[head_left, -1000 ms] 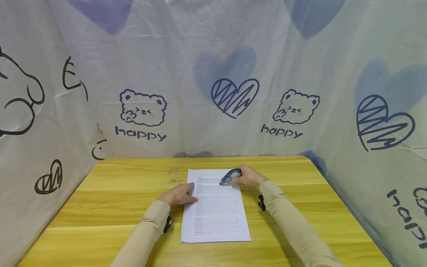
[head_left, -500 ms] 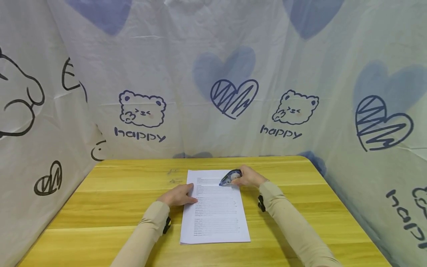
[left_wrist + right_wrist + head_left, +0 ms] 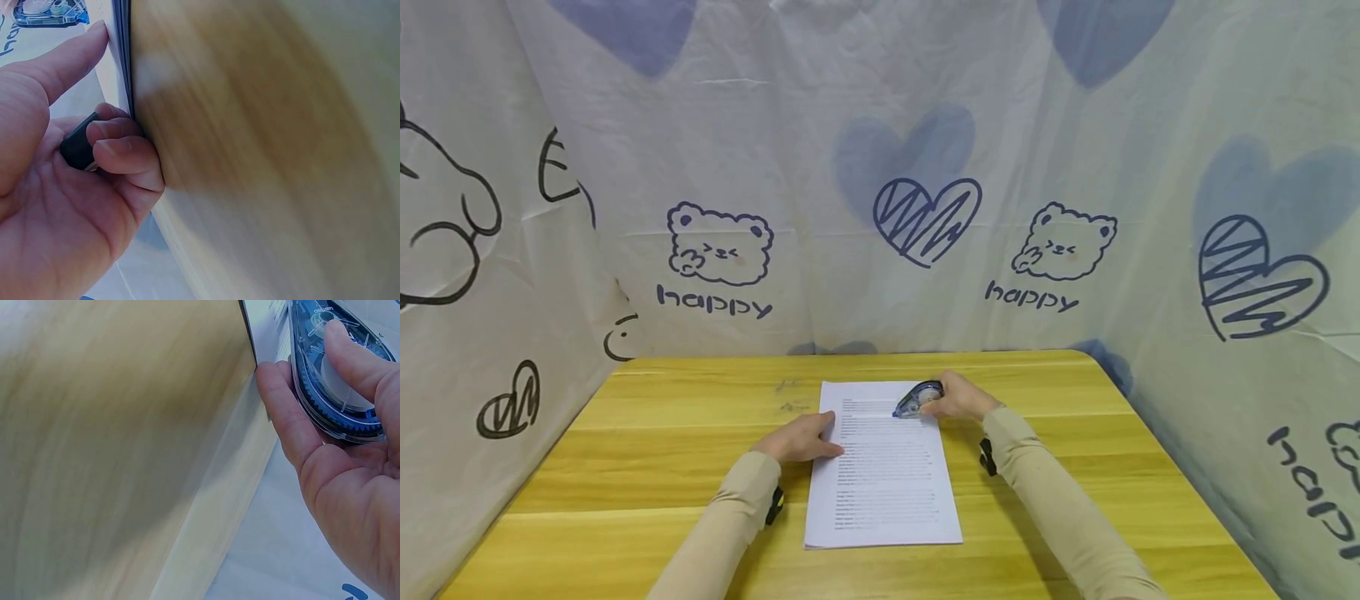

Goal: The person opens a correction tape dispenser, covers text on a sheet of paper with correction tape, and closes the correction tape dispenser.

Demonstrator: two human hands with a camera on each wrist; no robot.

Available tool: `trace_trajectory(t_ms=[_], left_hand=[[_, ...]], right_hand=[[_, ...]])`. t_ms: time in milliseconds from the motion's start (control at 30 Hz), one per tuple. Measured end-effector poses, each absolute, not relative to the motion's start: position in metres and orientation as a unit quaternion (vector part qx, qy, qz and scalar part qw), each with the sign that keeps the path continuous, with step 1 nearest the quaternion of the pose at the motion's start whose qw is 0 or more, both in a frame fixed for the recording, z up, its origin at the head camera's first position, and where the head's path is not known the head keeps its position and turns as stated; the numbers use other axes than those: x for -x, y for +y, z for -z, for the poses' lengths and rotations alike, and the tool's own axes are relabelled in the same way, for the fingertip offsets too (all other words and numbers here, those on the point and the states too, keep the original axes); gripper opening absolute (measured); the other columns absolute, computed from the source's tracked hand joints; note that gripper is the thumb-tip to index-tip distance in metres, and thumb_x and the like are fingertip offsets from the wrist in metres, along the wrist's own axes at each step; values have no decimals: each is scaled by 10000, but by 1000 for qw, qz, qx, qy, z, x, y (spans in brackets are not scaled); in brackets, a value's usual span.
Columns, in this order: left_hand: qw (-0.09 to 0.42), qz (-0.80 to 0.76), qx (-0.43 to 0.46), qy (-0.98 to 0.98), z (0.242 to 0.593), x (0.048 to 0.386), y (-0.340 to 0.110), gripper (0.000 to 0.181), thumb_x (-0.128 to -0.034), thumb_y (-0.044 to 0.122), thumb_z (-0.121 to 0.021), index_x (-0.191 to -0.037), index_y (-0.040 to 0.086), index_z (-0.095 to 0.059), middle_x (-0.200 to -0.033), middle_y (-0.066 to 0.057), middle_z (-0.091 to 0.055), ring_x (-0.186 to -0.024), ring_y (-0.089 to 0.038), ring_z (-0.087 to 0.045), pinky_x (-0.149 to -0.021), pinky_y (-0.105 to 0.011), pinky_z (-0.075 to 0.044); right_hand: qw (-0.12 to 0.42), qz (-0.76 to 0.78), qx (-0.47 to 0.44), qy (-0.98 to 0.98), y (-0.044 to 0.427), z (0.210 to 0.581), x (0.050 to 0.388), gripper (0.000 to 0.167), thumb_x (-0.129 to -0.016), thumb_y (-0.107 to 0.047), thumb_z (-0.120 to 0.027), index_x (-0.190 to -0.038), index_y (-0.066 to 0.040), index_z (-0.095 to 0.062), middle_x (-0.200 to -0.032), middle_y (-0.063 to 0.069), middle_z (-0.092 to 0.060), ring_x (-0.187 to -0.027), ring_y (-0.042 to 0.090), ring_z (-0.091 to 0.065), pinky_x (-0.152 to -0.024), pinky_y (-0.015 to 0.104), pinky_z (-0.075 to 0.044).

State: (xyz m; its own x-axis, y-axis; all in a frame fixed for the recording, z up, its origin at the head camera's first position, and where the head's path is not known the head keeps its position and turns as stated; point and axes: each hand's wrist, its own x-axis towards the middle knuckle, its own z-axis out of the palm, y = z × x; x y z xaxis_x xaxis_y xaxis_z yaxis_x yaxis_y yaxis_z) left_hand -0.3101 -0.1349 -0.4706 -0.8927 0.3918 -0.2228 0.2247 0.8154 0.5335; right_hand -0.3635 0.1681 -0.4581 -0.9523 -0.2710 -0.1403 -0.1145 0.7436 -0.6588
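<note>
A stack of printed paper sheets (image 3: 895, 500) lies upright before me on the table. My right hand (image 3: 964, 398) grips a clear-and-blue correction tape dispenser (image 3: 916, 399), thumb on its side. The dispenser's tip is at a line of text near the top of the page. At the left edge of the sheets, my left hand (image 3: 801, 439) rests with its thumb on the paper. The left wrist view shows that hand's other fingers (image 3: 128, 153) curled round a small dark cap-like piece (image 3: 78, 147); its exact kind is unclear.
The wooden table (image 3: 662, 467) carries faint dark marks (image 3: 793, 407) left of the paper's top. A pale curtain (image 3: 820, 167) with blue hearts and bear drawings hangs behind the table and along both sides.
</note>
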Motion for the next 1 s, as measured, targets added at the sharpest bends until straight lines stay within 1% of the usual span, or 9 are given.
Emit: trace_trajectory(t_ms=[133,300,500,700,1000], left_hand=[[164,-256,-164,939,471,311,-135,742,-933,286,-679,-1505,-27,-326,-1519,-227,-397,-1409,-348,-385,-1154,-494,-325],[163,-262,-170,936,472,311,-135,741,-925,257,-689,-1495,-49,-330,-1508,-244,-404,-1405,-364,-387,-1151,-504,-322],[163,-263,-169,936,472,312,-135,744,-925,263,-688,-1499,-42,-327,-1515,-238,-397,-1412,-363,-378,-1155,-504,-316],[164,-266,-169,935,472,311,-136,746,-928,260,-685,-1501,-47,-318,-1533,-239,-369,-1432,-371,-342,-1169,-507,-292],[164,-268,-168,934,471,310,-135,752,-931,260,-681,-1504,-51,-307,-1542,-241,-350,-1441,-374,-322,-1176,-506,-279]], right_hand=[[111,339,112,927,169,458,363,192,-852,-177,-775,-896,-33,-658,-702,50,-606,-587,111,-493,-527,222,-400],[112,347,124,923,171,459,363,188,-854,-163,-771,-933,-30,-665,-733,63,-620,-606,116,-502,-539,229,-410],[117,355,124,919,173,460,366,221,-850,-167,-775,-970,-17,-667,-763,60,-637,-639,132,-537,-562,240,-455],[122,357,111,919,174,461,366,285,-852,-184,-775,-1035,-7,-648,-835,73,-655,-701,158,-582,-607,256,-492],[120,355,108,921,175,460,365,302,-853,-164,-774,-1056,9,-633,-885,87,-665,-753,169,-604,-650,266,-533]])
